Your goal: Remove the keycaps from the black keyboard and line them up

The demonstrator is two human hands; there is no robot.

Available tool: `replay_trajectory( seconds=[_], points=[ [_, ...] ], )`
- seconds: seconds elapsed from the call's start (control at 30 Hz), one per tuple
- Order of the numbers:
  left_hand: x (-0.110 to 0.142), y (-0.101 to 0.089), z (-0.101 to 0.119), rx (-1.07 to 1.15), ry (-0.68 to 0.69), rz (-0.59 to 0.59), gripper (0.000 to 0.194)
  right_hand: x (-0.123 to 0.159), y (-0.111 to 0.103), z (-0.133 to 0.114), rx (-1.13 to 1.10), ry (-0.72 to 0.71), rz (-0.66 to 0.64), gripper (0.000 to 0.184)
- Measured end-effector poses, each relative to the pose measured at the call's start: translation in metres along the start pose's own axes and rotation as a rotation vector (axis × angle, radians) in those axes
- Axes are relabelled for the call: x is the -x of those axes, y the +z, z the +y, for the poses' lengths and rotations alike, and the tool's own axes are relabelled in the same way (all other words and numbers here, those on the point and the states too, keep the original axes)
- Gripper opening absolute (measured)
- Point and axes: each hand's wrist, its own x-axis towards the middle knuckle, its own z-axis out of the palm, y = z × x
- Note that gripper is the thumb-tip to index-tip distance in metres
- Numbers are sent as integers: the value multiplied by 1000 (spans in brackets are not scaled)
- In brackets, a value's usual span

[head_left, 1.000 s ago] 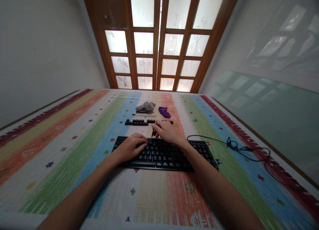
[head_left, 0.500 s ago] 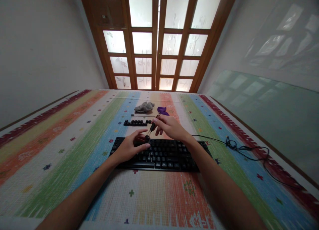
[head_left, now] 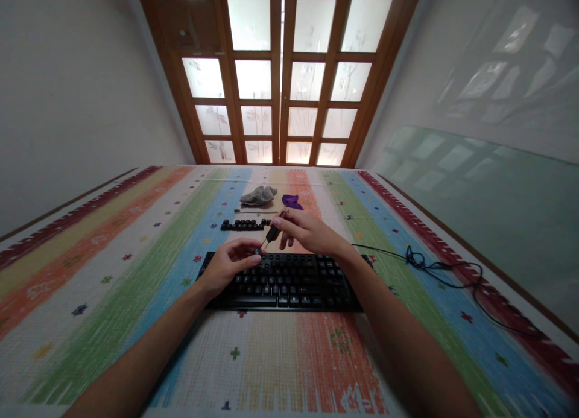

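The right hand's grip (head_left: 303,230) is holding a black-handled wire tool (head_left: 272,232), slanting toward seven o'clock, where the left hand (head_left: 228,261) is pinching a small dark keycap (head_left: 257,251) between narrowed thumb and fingers. The forearms are angling in from four and eight o'clock; beneath, a keyboard (head_left: 294,280) is lying on the tabletop (head_left: 271,357).

A striped cloth (head_left: 235,333) covers the counter (head_left: 117,279). On it a black keyboard (head_left: 284,281) lies crosswise, and a black cable (head_left: 470,284) tangles loosely to the right. Beyond the keyboard sit a row of keycaps (head_left: 244,225), a thin rod (head_left: 257,212), a crumpled grey cloth (head_left: 259,196) and a purple cloth (head_left: 292,201) beside it.
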Motion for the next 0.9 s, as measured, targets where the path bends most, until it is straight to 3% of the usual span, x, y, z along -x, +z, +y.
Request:
replay_trajectory(
  seconds=[0.13, 0.5, 0.73, 0.9],
  points=[
    [-1, 0, 1, -1, -10, 11, 33, -1, 2, 1, 72, 6, 68, 35],
    [-20, -9, -1, -250, 95, 197, 36, 3, -8, -15, 378, -20, 155, 29],
    [-56, -9, 1, -888, 436, -6, 9, 13, -27, -29, 380, 19, 251, 31],
    [-85, -1, -17, -1222, 523, -233, 15, 20, -37, -31, 359, 23, 274, 33]
  ],
)
